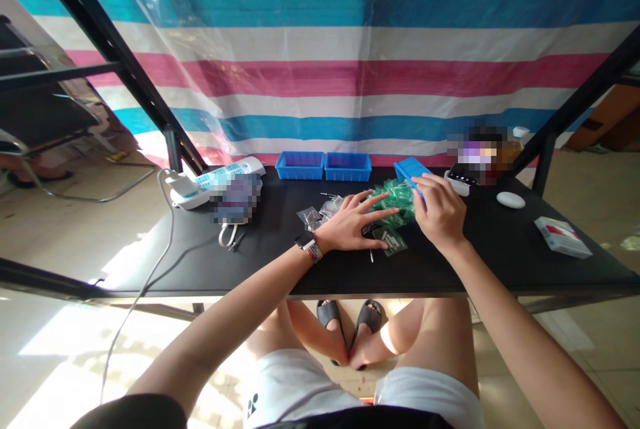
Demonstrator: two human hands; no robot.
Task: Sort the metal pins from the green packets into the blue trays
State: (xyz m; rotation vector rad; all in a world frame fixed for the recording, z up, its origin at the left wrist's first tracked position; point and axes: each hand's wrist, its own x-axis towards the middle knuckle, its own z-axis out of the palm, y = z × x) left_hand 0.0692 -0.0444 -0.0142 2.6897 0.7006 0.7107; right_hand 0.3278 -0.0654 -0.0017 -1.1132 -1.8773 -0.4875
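My right hand (439, 212) grips a blue plastic bin (411, 168), which is tipped toward the heap on the black table. Green plastic packets (396, 199) lie in a pile against the bin's mouth. With fingers spread, my left hand (350, 224) rests over the left side of the heap. Clear plastic packets (311, 218) show beyond its wrist, and a flat packet with small metal pieces (390, 240) lies by its thumb. What sits under the left palm is hidden.
Two blue bins (300, 166) stand side by side at the back edge. A white power strip (217, 182) with a cable is at left. A white oval object (511, 200) and a small box (563, 237) lie at right. Black frame posts flank the table.
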